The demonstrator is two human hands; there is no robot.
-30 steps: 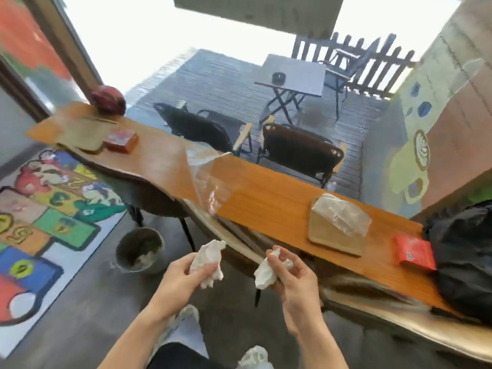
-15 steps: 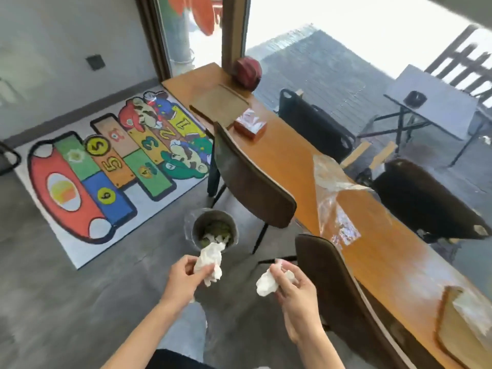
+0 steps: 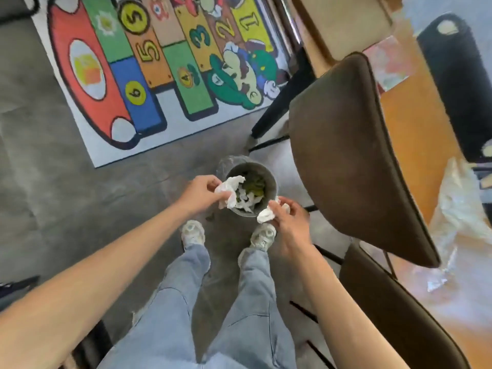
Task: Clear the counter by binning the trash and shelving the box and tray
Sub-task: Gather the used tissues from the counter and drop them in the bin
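A small grey bin (image 3: 271, 179) stands on the concrete floor by my feet, with white paper and green scraps inside. My left hand (image 3: 198, 191) grips a crumpled white tissue (image 3: 229, 185) over the bin's left rim. My right hand (image 3: 286, 218) holds a second crumpled tissue (image 3: 266, 215) at the bin's near right rim. On the wooden counter (image 3: 407, 134) at the right lie a red box (image 3: 387, 63), a flat tan tray (image 3: 343, 21) and a crumpled clear plastic wrapper (image 3: 458, 209).
Two dark brown chairs (image 3: 354, 155) stand between me and the counter, one right beside the bin. A colourful hopscotch mat (image 3: 149, 65) covers the floor ahead. A black chair (image 3: 458, 83) shows beyond the counter.
The view has tipped down from the counter to the floor. Both hands, each still holding a tissue, have moved forward to the bin's rim.
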